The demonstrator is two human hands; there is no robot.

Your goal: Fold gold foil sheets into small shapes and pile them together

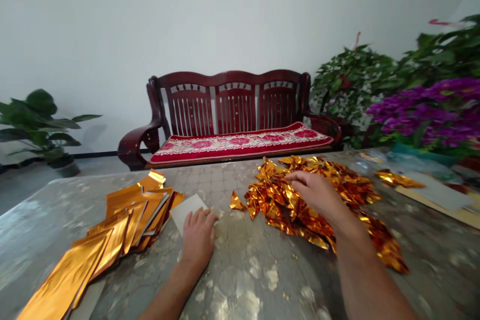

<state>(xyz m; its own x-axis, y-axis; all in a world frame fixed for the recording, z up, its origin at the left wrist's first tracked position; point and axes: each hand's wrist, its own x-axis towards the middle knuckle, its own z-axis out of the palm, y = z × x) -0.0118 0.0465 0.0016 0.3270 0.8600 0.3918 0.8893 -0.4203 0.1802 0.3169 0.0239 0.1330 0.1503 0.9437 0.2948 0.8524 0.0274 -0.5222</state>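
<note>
My left hand rests on the near right part of a white sheet, its fingers slightly apart and lying flat. To its left, gold foil sheets are fanned out in an overlapping row. My right hand is over a heap of folded gold foil pieces; its thumb and fingers point left, and whether a piece is between them is unclear. One folded gold piece sits apart at the heap's left side.
The patterned table spans the foreground. Papers and clear plastic lie at its right, beside purple flowers. Beyond the table is a dark red wooden bench with a floral cushion. A potted plant stands at left.
</note>
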